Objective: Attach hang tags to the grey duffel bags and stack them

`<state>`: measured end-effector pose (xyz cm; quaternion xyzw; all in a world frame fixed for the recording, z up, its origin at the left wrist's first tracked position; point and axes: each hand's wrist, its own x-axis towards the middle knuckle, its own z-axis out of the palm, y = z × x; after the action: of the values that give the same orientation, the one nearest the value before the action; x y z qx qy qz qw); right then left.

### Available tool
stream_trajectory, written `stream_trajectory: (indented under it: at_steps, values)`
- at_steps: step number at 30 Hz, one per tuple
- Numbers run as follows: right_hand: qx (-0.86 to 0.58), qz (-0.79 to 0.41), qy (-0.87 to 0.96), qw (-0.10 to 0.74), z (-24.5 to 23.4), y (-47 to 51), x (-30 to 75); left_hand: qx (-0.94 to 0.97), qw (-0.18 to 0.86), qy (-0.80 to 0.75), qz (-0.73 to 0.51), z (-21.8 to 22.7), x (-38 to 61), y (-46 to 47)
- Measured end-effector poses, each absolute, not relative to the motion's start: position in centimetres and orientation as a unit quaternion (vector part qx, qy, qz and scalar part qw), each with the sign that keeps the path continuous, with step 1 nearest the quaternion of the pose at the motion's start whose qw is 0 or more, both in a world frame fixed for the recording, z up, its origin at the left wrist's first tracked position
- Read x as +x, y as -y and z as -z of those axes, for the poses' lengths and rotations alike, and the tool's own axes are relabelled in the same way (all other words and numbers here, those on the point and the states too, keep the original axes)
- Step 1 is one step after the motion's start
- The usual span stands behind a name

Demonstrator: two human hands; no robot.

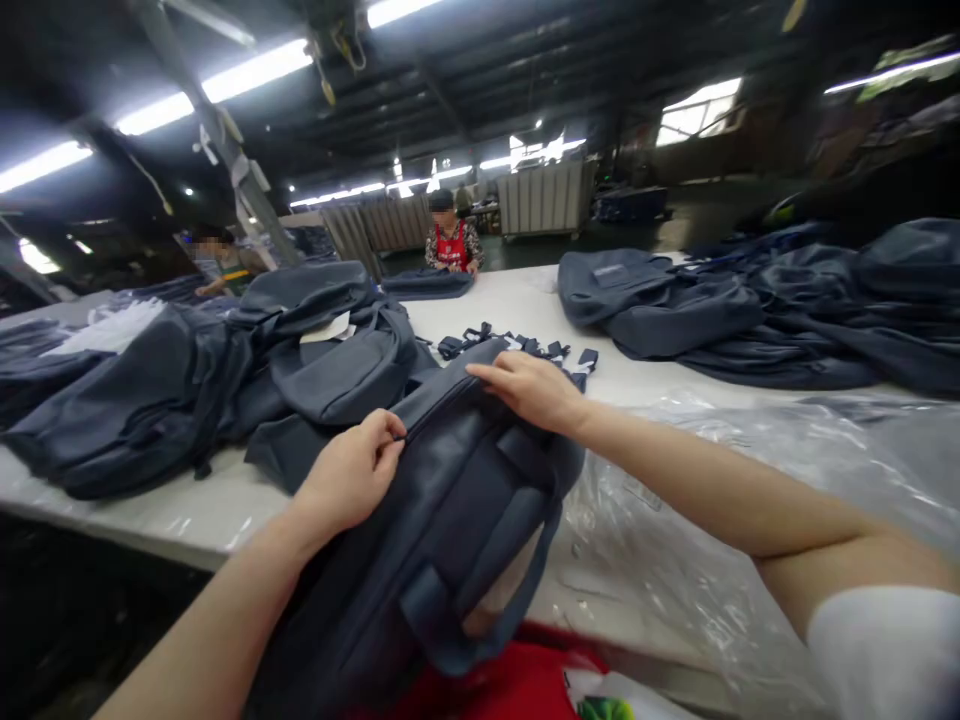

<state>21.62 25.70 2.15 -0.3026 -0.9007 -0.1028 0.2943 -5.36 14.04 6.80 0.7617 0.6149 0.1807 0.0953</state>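
Observation:
A dark blue-grey backpack (pixel 450 490) lies tilted across the table's front edge, its strap loop hanging toward me. My left hand (pixel 360 465) is closed, pinching the edge of the bag near one end of a long zipper seam (pixel 442 400). Farther along that same seam, my right hand (pixel 529 385) has its thumb and fingers closed on the fabric, with the index finger pointing along the seam. Whether a zipper pull sits in either hand is hidden by the fingers. Small dark straps with white tags (pixel 525 347) lie just beyond the bag.
More backpacks (pixel 330 360) are heaped on the left of the white table (pixel 517 300), and another pile (pixel 720 310) lies on the right. Clear plastic bags (pixel 675 510) cover the right front. Across the table a person in a red apron (pixel 451 245) handles a dark bag.

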Motion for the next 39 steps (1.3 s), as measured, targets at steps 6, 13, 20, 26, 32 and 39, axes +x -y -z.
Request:
stream_trajectory:
  at_steps: [6,13,20,26,32,39]
  values:
    - [-0.311,0.129,0.892,0.302,-2.0,-26.8,21.1,0.638,0.273,-0.671,-0.261,-2.6,-17.7,-5.2]
    - [-0.333,0.170,0.885,0.277,-2.0,-27.4,18.7,0.368,0.389,-0.733,-0.419,10.8,-22.8,5.8]
    - [-0.329,0.134,0.895,0.269,-2.9,-28.2,16.1,0.322,0.242,-0.779,-0.480,13.8,-20.7,6.3]
    - [-0.344,0.116,0.895,0.261,-3.2,-27.1,16.6,0.561,0.093,-0.744,-0.351,9.0,-17.1,2.4]
    - [-0.355,0.108,0.889,0.267,-2.7,-25.7,19.5,0.539,0.016,-0.793,-0.282,7.3,-13.7,-1.2]
    - [-0.383,0.080,0.879,0.273,-3.1,-24.6,21.5,0.563,0.014,-0.785,-0.258,5.3,-14.2,-3.0]
